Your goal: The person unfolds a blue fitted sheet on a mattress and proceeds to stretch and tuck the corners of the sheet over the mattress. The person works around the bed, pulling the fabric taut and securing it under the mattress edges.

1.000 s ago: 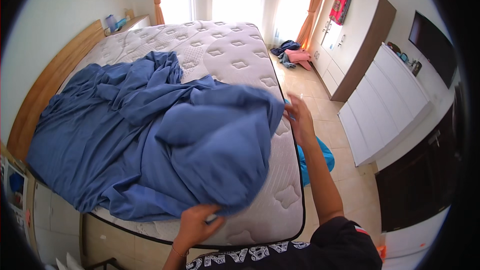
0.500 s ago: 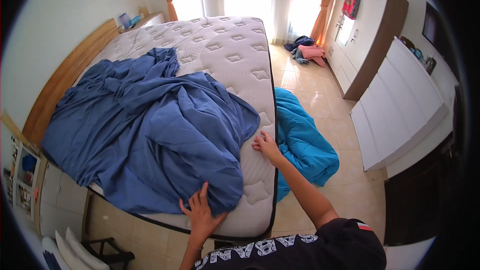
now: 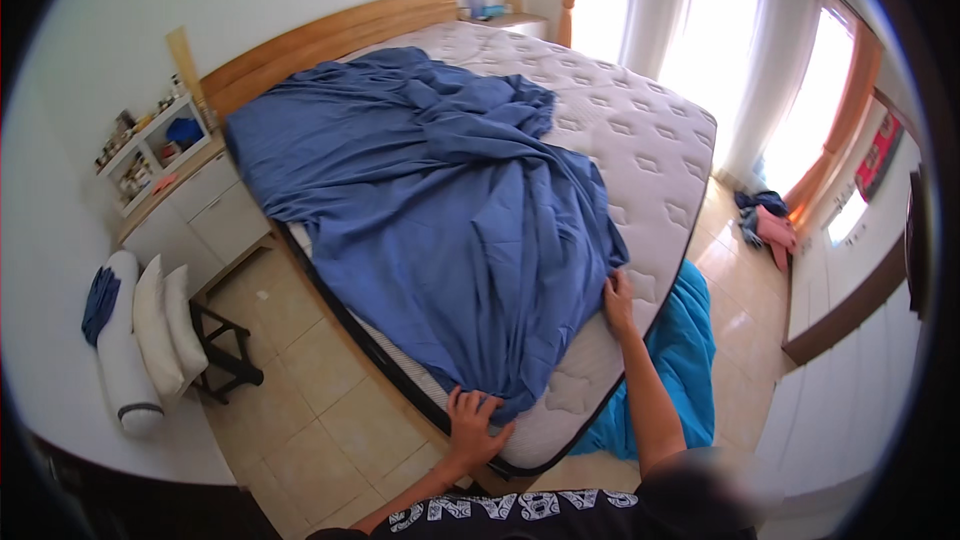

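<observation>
A rumpled blue bedsheet (image 3: 430,230) lies across the left and middle of a bare, quilted white mattress (image 3: 650,160). Close to the mattress's near corner, my left hand (image 3: 475,430) has its fingers bent at the gathered end of the sheet, and folds run together toward it. My right hand (image 3: 619,302) pinches the sheet's right edge, resting just above the mattress top. Part of its grip is hidden by the cloth. Below the right side of the mattress, a turquoise comforter (image 3: 690,340) lies bunched on the floor, partly behind my right forearm.
A wooden headboard (image 3: 330,35) stands at the far left. Beside the bed are a white drawer cabinet (image 3: 205,210), a black stool (image 3: 228,350), pillows (image 3: 165,330) and a bolster (image 3: 125,370). Clothes (image 3: 770,230) are heaped near the curtains; a white wardrobe (image 3: 850,250) stands right.
The view has turned left. My right hand has gone from open over bare mattress to gripping the sheet's edge. At my left hand the sheet is now gathered toward the near corner.
</observation>
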Motion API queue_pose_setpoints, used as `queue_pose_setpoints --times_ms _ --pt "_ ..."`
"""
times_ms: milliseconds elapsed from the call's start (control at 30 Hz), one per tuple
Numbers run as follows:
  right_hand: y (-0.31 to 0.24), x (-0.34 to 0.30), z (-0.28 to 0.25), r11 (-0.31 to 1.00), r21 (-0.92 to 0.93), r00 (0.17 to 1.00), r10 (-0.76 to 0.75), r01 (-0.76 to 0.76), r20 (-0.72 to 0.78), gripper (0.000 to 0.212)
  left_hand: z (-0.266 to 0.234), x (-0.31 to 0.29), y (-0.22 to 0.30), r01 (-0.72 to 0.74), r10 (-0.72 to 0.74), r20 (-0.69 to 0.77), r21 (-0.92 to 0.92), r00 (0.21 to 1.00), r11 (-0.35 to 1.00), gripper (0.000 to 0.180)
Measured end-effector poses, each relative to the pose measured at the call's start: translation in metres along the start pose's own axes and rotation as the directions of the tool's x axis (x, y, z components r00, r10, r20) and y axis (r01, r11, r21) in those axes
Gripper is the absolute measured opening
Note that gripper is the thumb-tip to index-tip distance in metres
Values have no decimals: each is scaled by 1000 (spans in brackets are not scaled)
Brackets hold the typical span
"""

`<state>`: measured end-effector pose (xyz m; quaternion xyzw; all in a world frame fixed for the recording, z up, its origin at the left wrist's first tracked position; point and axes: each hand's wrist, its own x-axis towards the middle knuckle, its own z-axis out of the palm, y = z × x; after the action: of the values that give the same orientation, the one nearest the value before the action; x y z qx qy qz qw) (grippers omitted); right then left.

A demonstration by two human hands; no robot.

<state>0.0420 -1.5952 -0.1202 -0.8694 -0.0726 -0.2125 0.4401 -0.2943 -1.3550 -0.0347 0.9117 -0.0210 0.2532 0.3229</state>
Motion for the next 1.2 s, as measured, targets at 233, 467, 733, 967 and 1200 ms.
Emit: queue_pose_setpoints --times_ms 233,467,733,967,1200 --pt "-1 1 -1 974 214 993 97 -80 -71 17 19 -12 -7 -19 22 -92 30 996 999 33" --pt "-12 5 -5 999 44 993 34 -29 -110 21 17 -14 -5 -6 1 -138 -29 990 1000 35" --pt "-23 7 1 990 -104 995 89 -93 -41 32 16 -17 -8 30 -35 -152 -37 988 999 37" --pt "-23 30 7 963 12 960 269 -269 -83 60 27 -2 11 182 -161 -147 142 976 973 46" --pt "-29 18 3 865 -489 992 123 -109 -4 56 29 -5 13 202 -187 -146 96 971 975 48"
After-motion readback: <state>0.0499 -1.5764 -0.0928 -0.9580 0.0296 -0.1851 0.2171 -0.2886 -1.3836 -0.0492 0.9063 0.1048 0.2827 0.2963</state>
